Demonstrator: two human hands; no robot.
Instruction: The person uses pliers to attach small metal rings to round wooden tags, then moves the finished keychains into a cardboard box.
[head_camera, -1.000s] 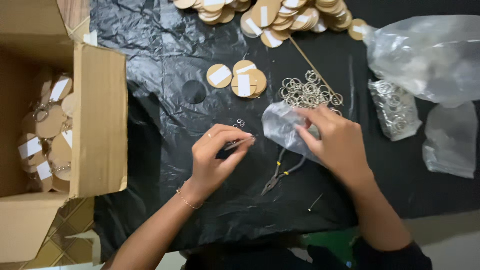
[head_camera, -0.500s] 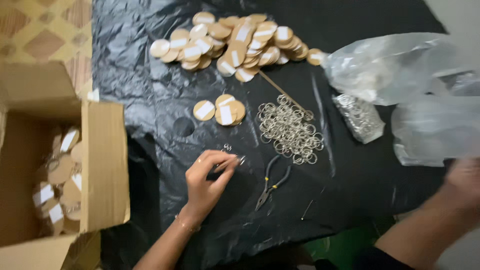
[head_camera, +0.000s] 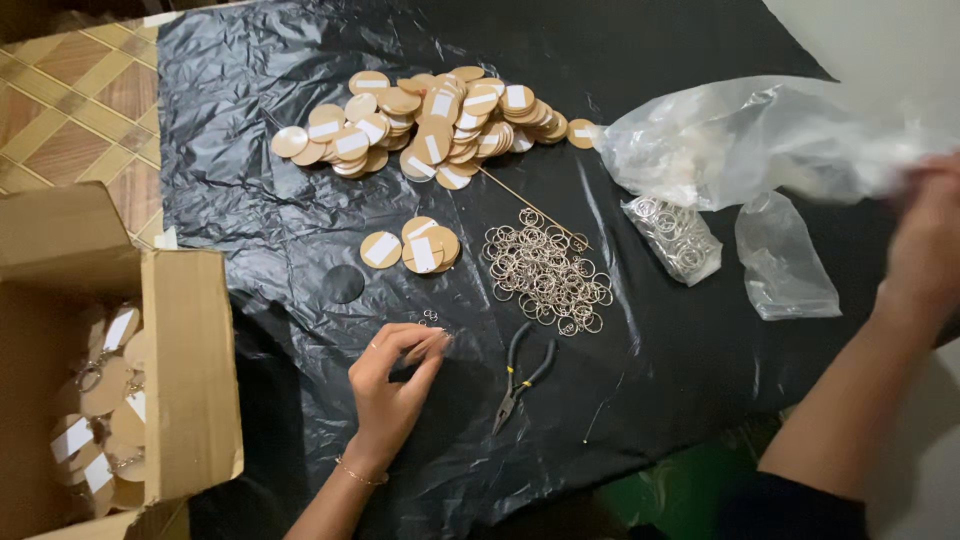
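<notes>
My left hand (head_camera: 395, 385) rests on the black plastic sheet (head_camera: 250, 200) with thumb and fingertips pinched together; anything between them is too small to see. A few tiny metal rings (head_camera: 430, 318) lie just beyond its fingertips. Small pliers (head_camera: 520, 375) lie to its right. A loose heap of metal key rings (head_camera: 545, 275) sits past the pliers, next to three round wooden discs with white labels (head_camera: 415, 245). My right hand (head_camera: 925, 240) is blurred at the far right, against a large clear plastic bag (head_camera: 740, 140); its grip is unclear.
A big pile of labelled wooden discs (head_camera: 430, 120) lies at the far side. A thin stick (head_camera: 530, 205), a clear bag of rings (head_camera: 675, 235) and a smaller clear bag (head_camera: 785, 265) lie right of centre. An open cardboard box (head_camera: 190, 370) at left holds discs with rings (head_camera: 100, 400).
My right hand left the small bag and pliers near the middle and swung out to the far right by the large bag. My left hand stayed pinched in place.
</notes>
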